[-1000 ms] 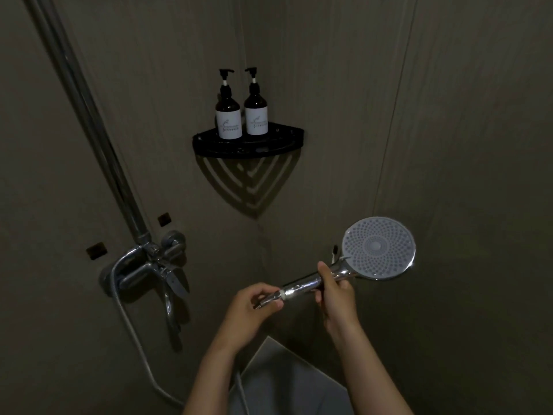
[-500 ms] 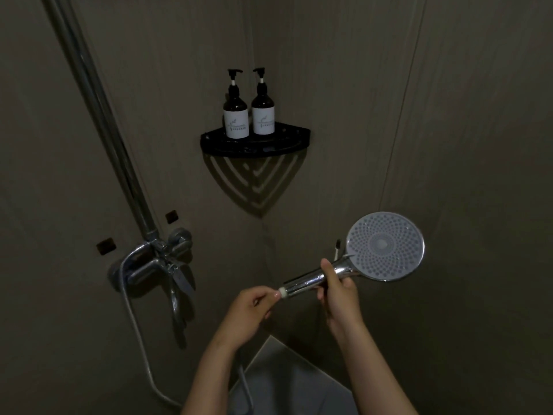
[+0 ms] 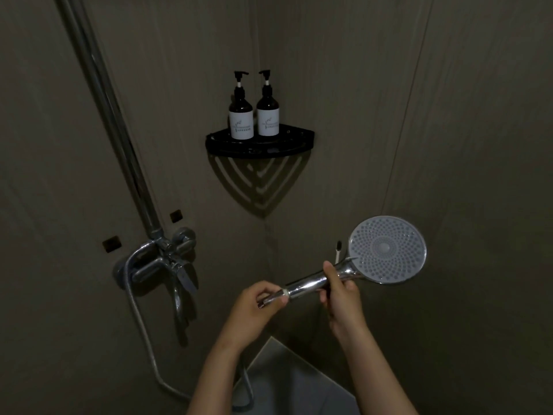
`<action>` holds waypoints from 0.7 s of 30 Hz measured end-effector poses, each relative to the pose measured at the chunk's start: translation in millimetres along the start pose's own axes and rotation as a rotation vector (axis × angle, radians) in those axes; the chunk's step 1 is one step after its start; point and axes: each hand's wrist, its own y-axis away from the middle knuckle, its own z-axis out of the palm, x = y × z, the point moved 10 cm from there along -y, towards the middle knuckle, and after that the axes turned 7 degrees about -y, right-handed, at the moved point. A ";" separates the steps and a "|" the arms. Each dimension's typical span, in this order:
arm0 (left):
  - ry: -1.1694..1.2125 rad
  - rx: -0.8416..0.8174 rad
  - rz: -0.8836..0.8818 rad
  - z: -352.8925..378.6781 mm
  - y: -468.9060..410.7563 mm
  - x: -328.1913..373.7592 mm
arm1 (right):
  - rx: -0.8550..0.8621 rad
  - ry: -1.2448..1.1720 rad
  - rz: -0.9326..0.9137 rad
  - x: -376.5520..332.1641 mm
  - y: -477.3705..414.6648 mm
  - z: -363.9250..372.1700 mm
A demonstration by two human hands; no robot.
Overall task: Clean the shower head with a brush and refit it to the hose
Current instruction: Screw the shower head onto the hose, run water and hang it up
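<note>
A chrome shower head (image 3: 387, 250) with a round grey spray face points up and to the right. My right hand (image 3: 341, 295) grips its chrome handle near the neck, and the bristled tip of a small brush (image 3: 338, 248) sticks up behind that hand. My left hand (image 3: 254, 307) pinches the hose end fitting (image 3: 270, 300) against the bottom of the handle. The metal hose (image 3: 140, 319) runs down from the mixer and loops back up under my left arm.
A chrome mixer tap (image 3: 167, 259) with a riser pipe (image 3: 113, 115) is on the left wall. A black corner shelf (image 3: 260, 143) carries two dark pump bottles (image 3: 254, 115). A pale floor patch (image 3: 299, 387) shows below my arms.
My left hand has shifted its fingers on the hose fitting at the handle's end, and the fitting now shows more. The shower head has stayed nearly in place.
</note>
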 end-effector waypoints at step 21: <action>0.005 0.041 -0.011 -7.4 7.0 2.6 | -0.002 0.008 -0.034 -1.2 6.4 3.8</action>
